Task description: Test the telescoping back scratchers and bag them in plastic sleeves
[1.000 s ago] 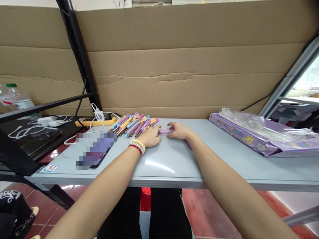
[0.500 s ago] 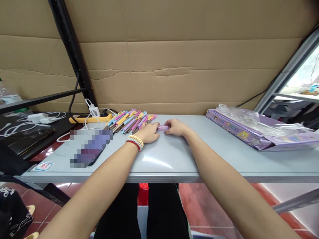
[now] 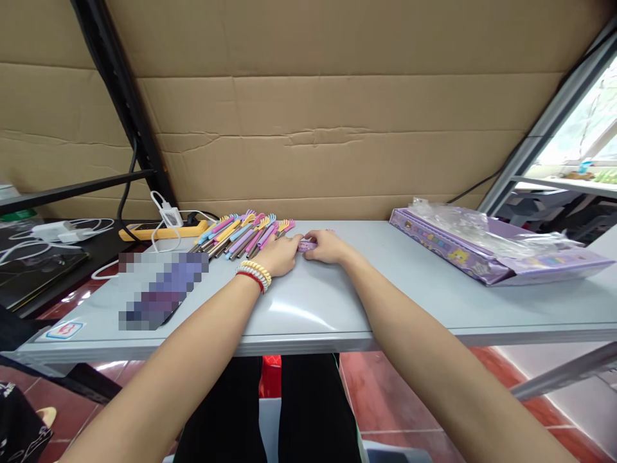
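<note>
A small pink-purple patterned piece lies low over the grey table, between my two hands. My left hand, with yellow, white and red bands at the wrist, has its fingers closed at the piece's left end. The fingertips of my right hand are closed on its right end. Just left of my left hand, a pile of colourful hand-topped sticks in pink, yellow, blue and purple lies on the table. My fingers partly cover the piece.
An open purple box holding clear plastic wrap sits at the right. At the left are a blurred phone, a yellow power strip and a white charger with cables. Cardboard stands behind the table.
The camera view has shifted, so the table and objects appear slightly further left. Both hands remain around the small piece, which shows a little less between them.
</note>
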